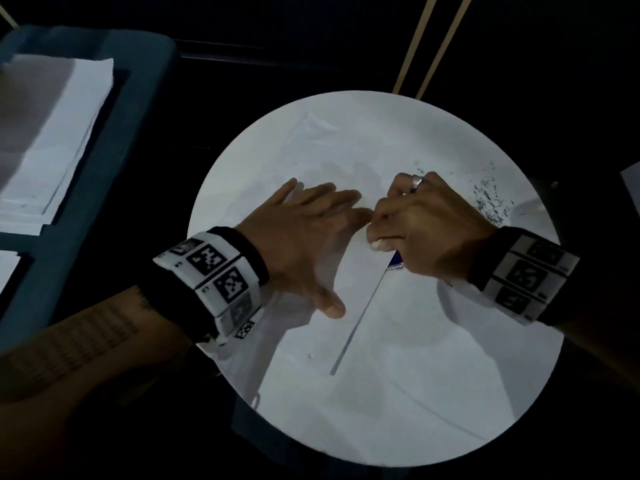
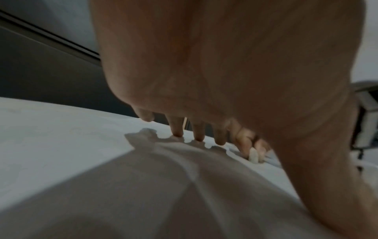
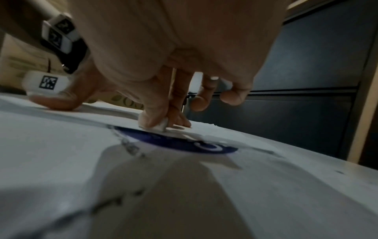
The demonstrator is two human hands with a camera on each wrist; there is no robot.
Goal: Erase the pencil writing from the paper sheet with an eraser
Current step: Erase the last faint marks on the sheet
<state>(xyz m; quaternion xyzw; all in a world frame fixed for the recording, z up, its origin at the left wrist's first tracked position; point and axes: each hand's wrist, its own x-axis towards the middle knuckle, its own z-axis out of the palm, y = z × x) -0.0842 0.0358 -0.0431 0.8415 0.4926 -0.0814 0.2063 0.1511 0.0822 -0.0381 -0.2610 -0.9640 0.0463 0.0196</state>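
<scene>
Right hand [image 1: 424, 223] pinches the small white eraser [image 3: 160, 127] against the paper sheet [image 1: 398, 341] at tabletop centre, while at nine o'clock the flat, spread left hand [image 1: 304, 237] pins it from sliding.

bare paper sheet [image 1: 398, 393] toward the viewer, eraser crumbs [image 1: 490, 199] far right, paper stack [image 1: 52, 133] well left

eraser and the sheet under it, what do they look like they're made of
Eraser: probably soft rubber or vinyl, matte white, with rounded worn edges where the right hand pinches it; dark crumbs lie nearby.
Sheet: thin matte white paper, going by its creases and slight buckling where the left hand presses it flat.
</scene>
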